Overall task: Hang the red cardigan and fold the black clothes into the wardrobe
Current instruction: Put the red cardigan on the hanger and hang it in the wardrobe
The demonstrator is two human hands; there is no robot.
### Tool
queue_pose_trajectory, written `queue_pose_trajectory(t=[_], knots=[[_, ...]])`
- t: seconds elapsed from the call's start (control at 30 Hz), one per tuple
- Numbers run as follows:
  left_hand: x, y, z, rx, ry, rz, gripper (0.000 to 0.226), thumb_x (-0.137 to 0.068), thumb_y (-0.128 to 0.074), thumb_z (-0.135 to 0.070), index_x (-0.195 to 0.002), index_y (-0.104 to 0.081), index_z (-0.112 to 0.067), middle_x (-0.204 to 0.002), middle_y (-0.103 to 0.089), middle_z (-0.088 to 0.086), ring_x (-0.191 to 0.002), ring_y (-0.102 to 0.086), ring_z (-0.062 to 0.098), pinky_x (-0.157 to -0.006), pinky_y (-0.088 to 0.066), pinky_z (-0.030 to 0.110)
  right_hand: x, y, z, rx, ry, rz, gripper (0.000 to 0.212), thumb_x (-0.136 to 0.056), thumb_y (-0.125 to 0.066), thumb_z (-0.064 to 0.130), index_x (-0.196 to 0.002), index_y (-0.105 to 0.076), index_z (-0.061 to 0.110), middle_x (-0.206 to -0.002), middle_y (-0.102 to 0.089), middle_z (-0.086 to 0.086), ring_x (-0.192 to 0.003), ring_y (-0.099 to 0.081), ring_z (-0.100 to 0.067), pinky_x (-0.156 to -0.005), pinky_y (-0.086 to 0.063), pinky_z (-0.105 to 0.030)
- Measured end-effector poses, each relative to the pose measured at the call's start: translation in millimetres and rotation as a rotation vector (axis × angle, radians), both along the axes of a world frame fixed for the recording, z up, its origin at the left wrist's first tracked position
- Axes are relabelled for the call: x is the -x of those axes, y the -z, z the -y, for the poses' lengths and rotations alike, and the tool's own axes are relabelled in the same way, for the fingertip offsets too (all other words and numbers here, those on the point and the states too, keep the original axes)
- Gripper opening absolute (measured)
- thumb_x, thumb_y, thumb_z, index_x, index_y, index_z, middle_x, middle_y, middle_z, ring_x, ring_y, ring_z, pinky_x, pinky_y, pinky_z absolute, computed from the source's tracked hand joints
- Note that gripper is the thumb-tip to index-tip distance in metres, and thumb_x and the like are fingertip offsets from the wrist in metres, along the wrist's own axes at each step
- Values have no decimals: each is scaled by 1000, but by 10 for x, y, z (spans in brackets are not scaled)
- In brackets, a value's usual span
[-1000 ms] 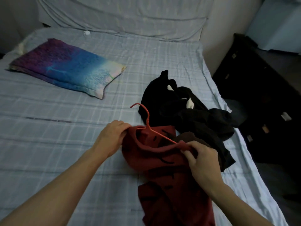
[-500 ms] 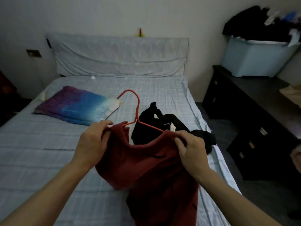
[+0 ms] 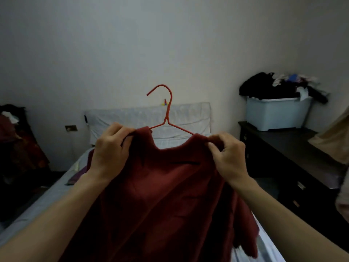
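Note:
The red cardigan [image 3: 170,190] hangs in front of me on a red wire hanger [image 3: 167,108], held up above the bed. My left hand [image 3: 111,150] grips the cardigan's left shoulder over the hanger arm. My right hand [image 3: 226,152] pinches the right shoulder at the other hanger arm. The hanger's hook stands upright above the neckline. The hanging cardigan hides the black clothes on the bed.
The bed [image 3: 47,201] with a grey sheet lies below, its headboard [image 3: 147,118] against the wall. A dark dresser [image 3: 294,159] stands at the right, bearing a pale blue tub [image 3: 277,112] piled with clothes. A dark heap of clothes [image 3: 17,146] sits at the far left.
Both hands have lifted the cardigan and hanger from the bed up to chest height. The view has tilted up toward the wall, and the black clothes have dropped out of sight.

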State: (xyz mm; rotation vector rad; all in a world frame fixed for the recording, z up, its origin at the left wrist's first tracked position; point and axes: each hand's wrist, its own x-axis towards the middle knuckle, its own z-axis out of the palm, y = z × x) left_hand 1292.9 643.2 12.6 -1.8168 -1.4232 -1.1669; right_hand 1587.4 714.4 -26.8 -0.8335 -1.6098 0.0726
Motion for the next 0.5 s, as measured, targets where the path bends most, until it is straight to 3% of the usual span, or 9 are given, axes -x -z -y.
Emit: queue_pose_trajectory(t=[0.23,0.33,0.43,0.5], knots=[[102,-269,651,-62,118,0,16,-89,-67,2,-104,-72,0,-90,-65,13,-76,-57,18,-74,-39,17,-56,-633,772,-111,39,112,14,-84,-73,3,-98,-75,5,-92,-72,-7,-84,-67,-20,-81,-57,-43],[187,-340,821,-102,184,15,15,-89,-67,2,-103,-72,0,-88,-65,14,-76,-53,12,-72,-36,12,-74,-867,1148,-132,32,162,15,-87,-70,4,-102,-74,5,-96,-73,-5,-87,-68,-16,-83,-58,-38],[218,-391,957,-101,261,34,15,-93,-63,-1,-105,-71,-1,-88,-63,13,-76,-56,17,-70,-40,22,-118,-1033,1492,-92,-11,181,16,-90,-69,6,-104,-74,5,-98,-73,-6,-89,-68,-13,-83,-58,-33],[206,-430,1031,-96,333,48,20,-92,-59,-5,-108,-72,-2,-87,-62,7,-77,-52,10,-71,-40,19,-172,-1090,1675,-42,-35,201,14,-91,-67,8,-104,-73,8,-98,-71,-4,-90,-68,-10,-82,-59,-30]])
